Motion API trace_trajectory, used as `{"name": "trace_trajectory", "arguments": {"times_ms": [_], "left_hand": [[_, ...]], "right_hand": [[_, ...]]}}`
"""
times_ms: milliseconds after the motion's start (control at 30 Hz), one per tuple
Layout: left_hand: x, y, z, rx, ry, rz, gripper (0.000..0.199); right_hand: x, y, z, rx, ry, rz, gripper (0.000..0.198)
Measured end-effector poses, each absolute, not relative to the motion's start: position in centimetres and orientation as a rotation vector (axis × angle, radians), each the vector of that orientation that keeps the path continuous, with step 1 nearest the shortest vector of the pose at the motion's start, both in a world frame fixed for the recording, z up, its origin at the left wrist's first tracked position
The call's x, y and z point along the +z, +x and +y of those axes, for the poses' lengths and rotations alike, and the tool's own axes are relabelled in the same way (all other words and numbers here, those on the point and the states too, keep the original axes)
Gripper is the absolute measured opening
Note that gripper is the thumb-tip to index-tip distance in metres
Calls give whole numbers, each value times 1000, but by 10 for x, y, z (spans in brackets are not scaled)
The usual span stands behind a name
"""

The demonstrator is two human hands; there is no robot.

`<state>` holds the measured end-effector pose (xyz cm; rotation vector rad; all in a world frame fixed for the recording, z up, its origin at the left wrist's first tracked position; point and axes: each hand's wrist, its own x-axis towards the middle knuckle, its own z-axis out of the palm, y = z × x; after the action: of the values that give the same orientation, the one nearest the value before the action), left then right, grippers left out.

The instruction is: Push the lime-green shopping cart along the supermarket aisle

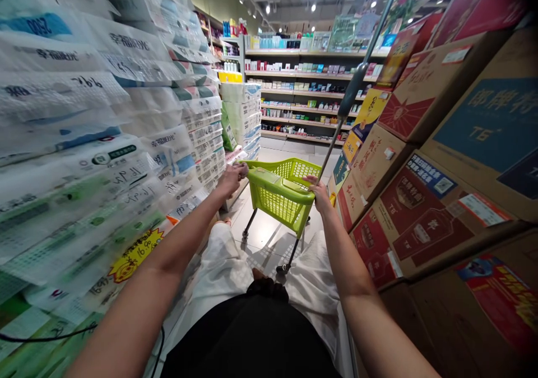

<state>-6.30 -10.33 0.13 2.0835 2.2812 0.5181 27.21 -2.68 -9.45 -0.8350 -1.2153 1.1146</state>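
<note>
A small lime-green plastic shopping cart (279, 199) stands in front of me on thin dark legs with casters. My left hand (233, 178) is closed on the left end of its handle bar. My right hand (318, 191) is wrapped round the right end of that bar. A long thin metal pole (330, 154) with a dark grey grip section slants up to the right from beside my right hand. Whether my fingers also hold the pole, I cannot make out. Part of the basket's inside shows, but its bottom is hidden.
Stacked tissue packs (155, 115) form a wall close on my left. Liquor cartons (420, 210) rise on my right. Between them runs a narrow tiled aisle (269, 232). Shelves (294, 74) of small boxes and bottles cross the far end. A black cable (46, 339) hangs at lower left.
</note>
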Motion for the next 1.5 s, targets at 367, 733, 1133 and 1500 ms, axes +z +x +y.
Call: {"name": "trace_trajectory", "arguments": {"times_ms": [367,733,1133,1500], "left_hand": [[-6,-50,-101,654,2164,2149,69],[2,-50,-105,501,2187,2176,72],[12,-58,-100,418,2171,2241,72],[20,-57,-96,356,2152,2298,71]], "right_hand": [[-89,280,-27,1160,-835,-1225,43],[-84,285,-35,1189,-821,-1217,42],[-83,287,-39,1183,-852,-1196,42],[-84,287,-34,1179,-843,-1255,40]]}}
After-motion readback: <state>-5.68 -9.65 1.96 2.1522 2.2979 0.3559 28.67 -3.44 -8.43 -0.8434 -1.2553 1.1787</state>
